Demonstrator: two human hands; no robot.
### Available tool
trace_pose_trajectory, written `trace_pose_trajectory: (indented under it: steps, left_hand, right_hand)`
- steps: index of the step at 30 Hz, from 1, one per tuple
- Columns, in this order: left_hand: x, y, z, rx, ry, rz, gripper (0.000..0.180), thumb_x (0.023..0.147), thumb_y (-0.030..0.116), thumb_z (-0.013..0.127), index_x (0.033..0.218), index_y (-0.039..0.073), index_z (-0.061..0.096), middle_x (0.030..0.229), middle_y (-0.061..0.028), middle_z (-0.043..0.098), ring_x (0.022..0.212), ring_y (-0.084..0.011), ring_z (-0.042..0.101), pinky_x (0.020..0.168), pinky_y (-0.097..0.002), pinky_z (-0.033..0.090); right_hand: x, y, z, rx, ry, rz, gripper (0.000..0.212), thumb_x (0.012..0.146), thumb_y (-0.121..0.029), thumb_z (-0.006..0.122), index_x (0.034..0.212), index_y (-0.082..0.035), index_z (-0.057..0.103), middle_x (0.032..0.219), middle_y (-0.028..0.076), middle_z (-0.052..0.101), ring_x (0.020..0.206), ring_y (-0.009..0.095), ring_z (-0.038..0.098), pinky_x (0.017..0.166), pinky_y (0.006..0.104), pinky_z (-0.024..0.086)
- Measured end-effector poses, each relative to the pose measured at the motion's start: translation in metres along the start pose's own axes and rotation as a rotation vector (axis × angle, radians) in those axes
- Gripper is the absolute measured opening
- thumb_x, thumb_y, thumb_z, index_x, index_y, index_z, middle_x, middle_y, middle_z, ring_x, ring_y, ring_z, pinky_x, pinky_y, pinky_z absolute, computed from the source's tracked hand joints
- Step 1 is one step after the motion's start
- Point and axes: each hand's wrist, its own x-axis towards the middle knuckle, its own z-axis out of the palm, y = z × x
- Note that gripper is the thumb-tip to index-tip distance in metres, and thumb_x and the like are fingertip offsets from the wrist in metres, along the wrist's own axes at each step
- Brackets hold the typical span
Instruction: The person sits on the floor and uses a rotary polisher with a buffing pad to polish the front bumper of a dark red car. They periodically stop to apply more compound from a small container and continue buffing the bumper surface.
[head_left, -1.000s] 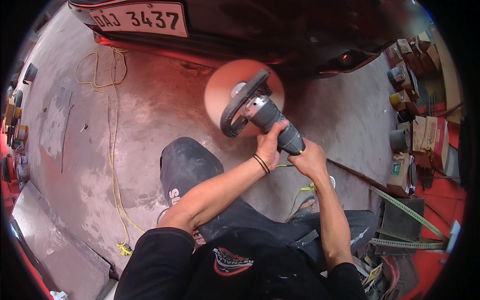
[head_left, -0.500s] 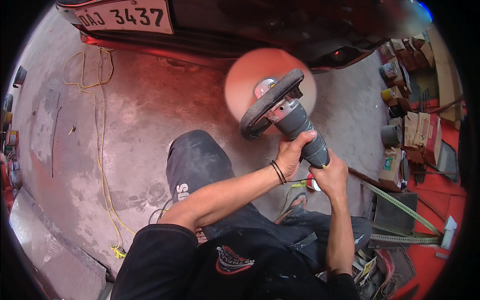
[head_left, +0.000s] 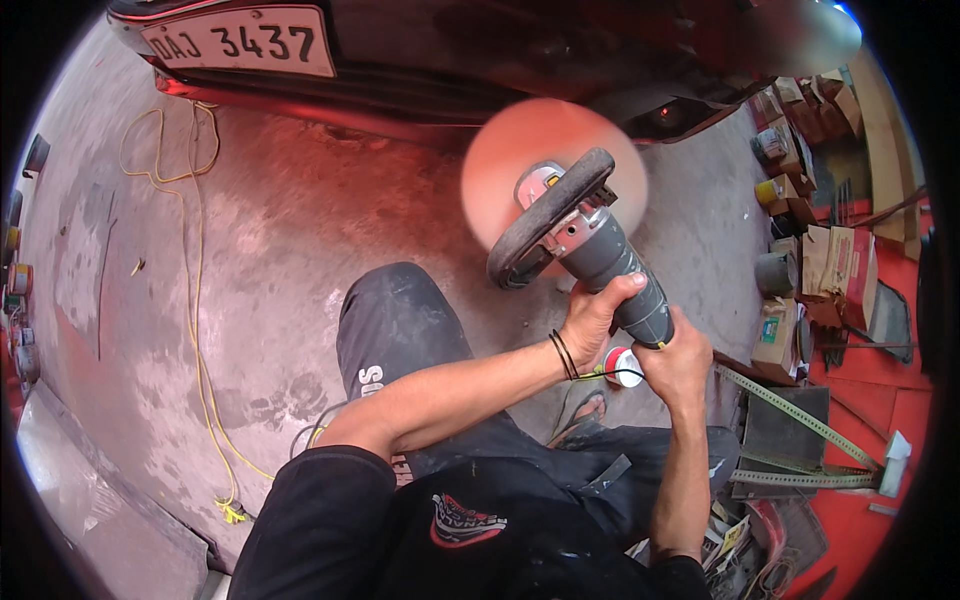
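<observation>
Grey polisher (head_left: 600, 255) w/ round orange pad (head_left: 510, 160) and black loop handle (head_left: 545, 215) is held up in front of a red car's rear bumper (head_left: 420, 95). Left hand (head_left: 595, 318) wraps the body, right hand (head_left: 678, 358) clamps the tail end. Yellow cord (head_left: 200, 330) lies on concrete floor (head_left: 260, 260); boxes & cans (head_left: 800, 260) at right.

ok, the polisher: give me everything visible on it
The polisher has a grey, plastic-looking barrel body, a metal-looking gear head and a black loop handle across its front. Its round pad looks pale orange and blurred, possibly spinning. It is held off the floor, tilted, pad toward the car's bumper. The left hand grips the body; the right hand holds its rear end.
</observation>
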Motion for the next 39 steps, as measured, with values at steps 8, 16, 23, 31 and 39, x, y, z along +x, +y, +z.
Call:
trace_pose_trajectory:
  steps: [8, 16, 23, 31, 39]
  left_hand:
    - [0.008, -0.017, 0.026, -0.060, -0.143, -0.106, 0.050, 0.093, 0.028, 0.083, 0.130, 0.004, 0.060, 0.117, -0.0088, 0.067, 0.111, -0.0208, 0.069, 0.104, -0.0411, 0.058]
    - [0.024, -0.035, 0.052, 0.069, -0.235, -0.003, 0.054, 0.089, 0.028, 0.087, 0.130, 0.003, 0.063, 0.120, -0.0079, 0.069, 0.112, -0.0194, 0.068, 0.100, -0.0389, 0.058]
    - [0.039, -0.023, 0.037, 0.145, -0.137, 0.139, 0.051, 0.090, 0.026, 0.085, 0.130, 0.004, 0.062, 0.117, -0.0074, 0.069, 0.108, -0.0191, 0.069, 0.098, -0.0379, 0.058]
    - [0.046, -0.007, 0.022, 0.197, -0.055, 0.305, 0.051, 0.089, 0.030, 0.087, 0.127, 0.004, 0.066, 0.115, -0.0065, 0.072, 0.107, -0.0172, 0.070, 0.099, -0.0372, 0.056]
    - [0.067, -0.056, 0.036, 0.139, -0.025, 0.284, 0.049, 0.089, 0.028, 0.087, 0.126, 0.005, 0.066, 0.115, -0.0050, 0.070, 0.109, -0.0170, 0.069, 0.099, -0.0372, 0.056]
  right_hand:
    - [-0.002, 0.017, -0.038, -0.064, 0.087, 0.004, 0.035, 0.072, -0.013, 0.083, 0.103, -0.004, 0.069, 0.090, 0.025, 0.075, 0.091, 0.051, 0.074, 0.078, 0.0529, 0.058]
    - [0.000, 0.044, -0.052, 0.078, 0.210, -0.065, 0.030, 0.078, -0.014, 0.083, 0.101, -0.005, 0.066, 0.084, 0.023, 0.073, 0.084, 0.049, 0.075, 0.073, 0.0481, 0.057]
    - [0.037, 0.042, -0.032, 0.085, 0.174, -0.184, 0.028, 0.079, -0.015, 0.084, 0.101, -0.006, 0.069, 0.086, 0.023, 0.074, 0.085, 0.047, 0.076, 0.073, 0.0483, 0.058]
    - [0.075, 0.041, -0.002, 0.135, 0.157, -0.372, 0.032, 0.076, -0.014, 0.086, 0.104, -0.008, 0.072, 0.089, 0.020, 0.075, 0.086, 0.046, 0.075, 0.074, 0.0480, 0.058]
    - [0.083, 0.085, -0.018, 0.123, 0.133, -0.335, 0.030, 0.077, -0.013, 0.082, 0.104, -0.007, 0.071, 0.088, 0.023, 0.074, 0.088, 0.047, 0.075, 0.074, 0.0497, 0.057]
